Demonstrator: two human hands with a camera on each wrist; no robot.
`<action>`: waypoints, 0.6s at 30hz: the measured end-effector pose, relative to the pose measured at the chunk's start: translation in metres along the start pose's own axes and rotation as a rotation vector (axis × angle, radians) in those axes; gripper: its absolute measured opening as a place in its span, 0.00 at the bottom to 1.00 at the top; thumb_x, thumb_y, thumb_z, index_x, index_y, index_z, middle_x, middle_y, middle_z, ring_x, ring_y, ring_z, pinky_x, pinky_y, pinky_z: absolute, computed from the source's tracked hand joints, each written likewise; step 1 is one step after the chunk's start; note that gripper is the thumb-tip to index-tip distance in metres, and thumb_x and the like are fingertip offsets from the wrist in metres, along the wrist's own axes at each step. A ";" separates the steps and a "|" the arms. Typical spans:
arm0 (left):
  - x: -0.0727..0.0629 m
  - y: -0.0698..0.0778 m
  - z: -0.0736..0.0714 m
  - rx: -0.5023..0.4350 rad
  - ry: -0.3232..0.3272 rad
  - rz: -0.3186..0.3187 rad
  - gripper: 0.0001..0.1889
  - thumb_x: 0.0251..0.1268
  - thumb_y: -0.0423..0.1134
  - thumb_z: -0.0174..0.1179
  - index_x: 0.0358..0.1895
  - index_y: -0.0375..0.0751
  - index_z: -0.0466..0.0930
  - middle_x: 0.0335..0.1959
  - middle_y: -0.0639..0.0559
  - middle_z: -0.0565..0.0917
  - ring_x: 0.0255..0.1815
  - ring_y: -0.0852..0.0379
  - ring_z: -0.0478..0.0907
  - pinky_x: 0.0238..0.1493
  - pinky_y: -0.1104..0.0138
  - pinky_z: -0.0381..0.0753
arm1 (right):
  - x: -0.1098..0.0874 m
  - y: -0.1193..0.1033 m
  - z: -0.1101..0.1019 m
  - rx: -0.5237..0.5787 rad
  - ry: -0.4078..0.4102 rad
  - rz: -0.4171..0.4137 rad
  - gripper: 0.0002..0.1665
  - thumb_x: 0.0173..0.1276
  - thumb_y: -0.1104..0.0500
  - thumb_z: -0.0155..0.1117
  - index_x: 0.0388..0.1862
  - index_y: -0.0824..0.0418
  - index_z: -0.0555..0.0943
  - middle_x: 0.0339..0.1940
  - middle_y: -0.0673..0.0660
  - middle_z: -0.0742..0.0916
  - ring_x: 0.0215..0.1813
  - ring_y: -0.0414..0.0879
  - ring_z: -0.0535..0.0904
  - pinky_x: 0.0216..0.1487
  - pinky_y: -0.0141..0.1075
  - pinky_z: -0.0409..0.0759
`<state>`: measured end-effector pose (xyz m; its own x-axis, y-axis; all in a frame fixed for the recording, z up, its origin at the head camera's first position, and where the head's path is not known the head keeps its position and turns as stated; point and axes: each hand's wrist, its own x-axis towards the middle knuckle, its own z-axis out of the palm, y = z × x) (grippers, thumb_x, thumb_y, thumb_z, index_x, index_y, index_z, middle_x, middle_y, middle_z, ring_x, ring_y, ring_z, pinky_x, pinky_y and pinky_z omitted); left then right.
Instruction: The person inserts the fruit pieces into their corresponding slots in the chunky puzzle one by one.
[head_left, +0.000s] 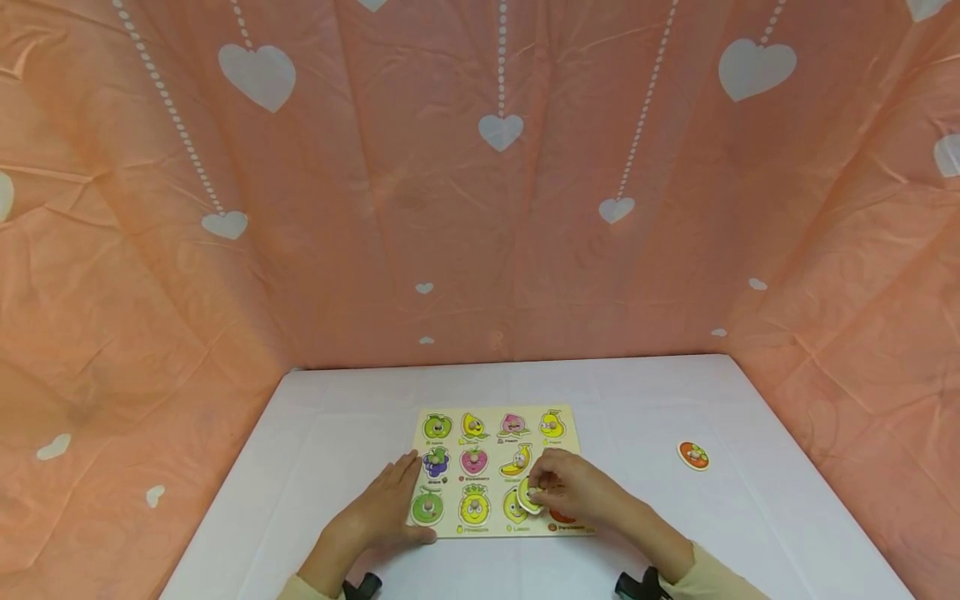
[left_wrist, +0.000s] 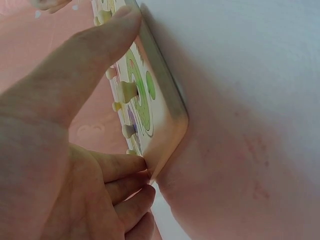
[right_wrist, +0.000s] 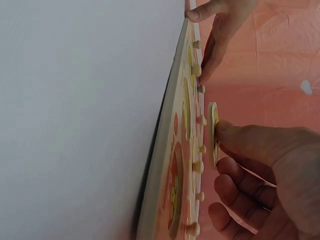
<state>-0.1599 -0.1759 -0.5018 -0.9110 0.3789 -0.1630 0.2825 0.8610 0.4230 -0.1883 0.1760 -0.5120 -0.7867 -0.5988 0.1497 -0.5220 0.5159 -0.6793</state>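
Observation:
A wooden fruit puzzle board [head_left: 495, 477] lies on the white table, with knobbed fruit pieces set in it. At its near left corner is my left hand [head_left: 378, 510], fingers straight along the left side and thumb at the front edge. Above the lemon place [head_left: 513, 506], my right hand [head_left: 573, 483] pinches a yellow lemon piece [head_left: 527, 497]; the right wrist view shows this piece [right_wrist: 213, 135] tilted and apart from the board. Partly hidden under the right hand is the persimmon recess [head_left: 562, 517], showing its printed picture.
An orange persimmon piece [head_left: 693, 456] lies on the table [head_left: 757, 517], right of the board. Around the table hangs an orange cloth [head_left: 495, 250] with white hearts at the back and both sides.

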 end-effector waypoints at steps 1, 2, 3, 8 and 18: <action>0.000 0.000 0.000 -0.002 -0.001 -0.001 0.63 0.51 0.56 0.84 0.81 0.22 0.57 0.85 0.29 0.57 0.86 0.33 0.54 0.87 0.44 0.56 | 0.001 -0.001 0.001 -0.003 -0.002 -0.005 0.08 0.72 0.56 0.78 0.41 0.52 0.84 0.39 0.41 0.82 0.42 0.33 0.76 0.43 0.28 0.83; 0.000 0.000 0.000 -0.001 -0.001 -0.001 0.63 0.51 0.56 0.84 0.81 0.22 0.57 0.85 0.29 0.58 0.86 0.33 0.54 0.87 0.44 0.56 | 0.002 -0.001 0.002 -0.007 -0.004 -0.011 0.08 0.72 0.57 0.78 0.41 0.52 0.84 0.39 0.41 0.82 0.42 0.33 0.76 0.43 0.28 0.84; 0.000 0.000 0.000 -0.001 0.000 0.001 0.63 0.51 0.56 0.84 0.81 0.22 0.57 0.85 0.29 0.58 0.86 0.33 0.55 0.87 0.44 0.56 | 0.003 -0.002 0.003 -0.013 -0.006 -0.017 0.08 0.72 0.57 0.78 0.41 0.52 0.84 0.38 0.41 0.82 0.42 0.33 0.76 0.43 0.29 0.83; 0.001 0.000 0.000 0.003 0.004 0.009 0.63 0.50 0.56 0.84 0.81 0.22 0.58 0.84 0.29 0.58 0.86 0.33 0.55 0.87 0.44 0.56 | 0.005 -0.005 0.007 -0.027 -0.017 -0.039 0.07 0.71 0.58 0.78 0.40 0.52 0.85 0.37 0.40 0.83 0.41 0.33 0.76 0.44 0.28 0.82; 0.000 0.000 -0.001 -0.001 0.002 0.016 0.64 0.50 0.56 0.84 0.81 0.20 0.57 0.84 0.27 0.57 0.86 0.33 0.54 0.87 0.44 0.56 | 0.009 -0.007 0.014 -0.040 -0.060 0.018 0.07 0.73 0.54 0.77 0.41 0.49 0.84 0.37 0.40 0.81 0.41 0.33 0.75 0.45 0.28 0.81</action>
<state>-0.1601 -0.1761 -0.5004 -0.9071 0.3917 -0.1541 0.2966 0.8546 0.4262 -0.1867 0.1580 -0.5159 -0.7759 -0.6238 0.0936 -0.5213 0.5506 -0.6520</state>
